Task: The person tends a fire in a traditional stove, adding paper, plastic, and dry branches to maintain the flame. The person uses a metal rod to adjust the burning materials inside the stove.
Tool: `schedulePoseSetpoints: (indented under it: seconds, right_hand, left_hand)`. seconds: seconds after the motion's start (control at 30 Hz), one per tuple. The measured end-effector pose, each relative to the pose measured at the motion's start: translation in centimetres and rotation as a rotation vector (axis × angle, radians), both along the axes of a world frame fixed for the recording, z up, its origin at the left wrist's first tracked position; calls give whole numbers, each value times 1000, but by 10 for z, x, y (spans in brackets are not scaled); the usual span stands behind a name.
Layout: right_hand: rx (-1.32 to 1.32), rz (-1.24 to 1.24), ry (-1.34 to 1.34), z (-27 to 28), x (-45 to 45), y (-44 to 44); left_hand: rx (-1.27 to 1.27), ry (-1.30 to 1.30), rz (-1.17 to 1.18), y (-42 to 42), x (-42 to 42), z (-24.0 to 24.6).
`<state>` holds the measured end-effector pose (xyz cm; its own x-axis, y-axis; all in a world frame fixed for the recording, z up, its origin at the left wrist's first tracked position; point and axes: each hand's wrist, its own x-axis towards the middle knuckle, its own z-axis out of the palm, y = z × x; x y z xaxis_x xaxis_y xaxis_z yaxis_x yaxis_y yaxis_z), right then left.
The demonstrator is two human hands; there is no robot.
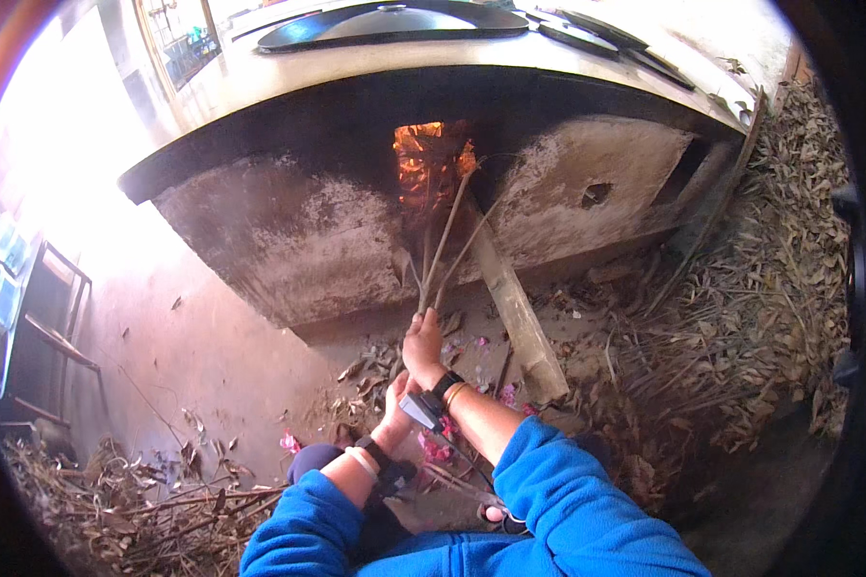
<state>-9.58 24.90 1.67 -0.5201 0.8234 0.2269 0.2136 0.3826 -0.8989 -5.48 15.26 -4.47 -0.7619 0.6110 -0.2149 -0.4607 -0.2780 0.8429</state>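
My right hand [423, 345] is closed around several thin dry branches [444, 241] in front of a masonry stove [317, 245]. Their far ends reach up to the stove's square mouth, where a fire [420, 162] burns orange. Lower down and closer to my body, my left hand [395, 410] wraps the same bundle, its fingers partly hidden behind my right wrist. Behind my wrists, the branches' lower ends [462, 487] come out again near my feet. A flat wooden plank [519, 317] leans from the floor towards the mouth, right of the branches.
On the stove top sit a large metal lid [397, 25] and smaller round lids [577, 36]. Dry leaves [758, 310] are heaped at the right. Twigs and leaves [130, 512] lie at the lower left. A wooden chair [50, 332] stands at the left; pink scraps [433, 447] litter the floor.
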Motion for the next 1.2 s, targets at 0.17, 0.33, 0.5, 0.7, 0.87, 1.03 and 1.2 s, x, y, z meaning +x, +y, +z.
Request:
schedulePoseSetpoints:
  seconds: [0.17,0.33,0.5,0.7,0.87,1.03,1.2]
  right_hand:
    - [-443,254,-16,6,-1,10]
    - [-369,31,336,53,-8,93]
    - [-500,137,540,98,-48,144]
    - [252,-75,101,99,-78,132]
    - [287,-33,-57,101,-97,139]
    - [259,26,-239,110,-110,165]
    - [285,100,-254,113,-116,192]
  left_hand:
    - [-212,104,-24,-13,-16,23]
    - [-255,44,-105,-17,-11,36]
    - [-271,54,-111,-14,-9,41]
    - [-249,66,-71,-8,-4,43]
    - [-315,86,-38,4,-3,39]
    - [-305,144,-15,19,-15,40]
    - [-291,141,-22,39,-19,50]
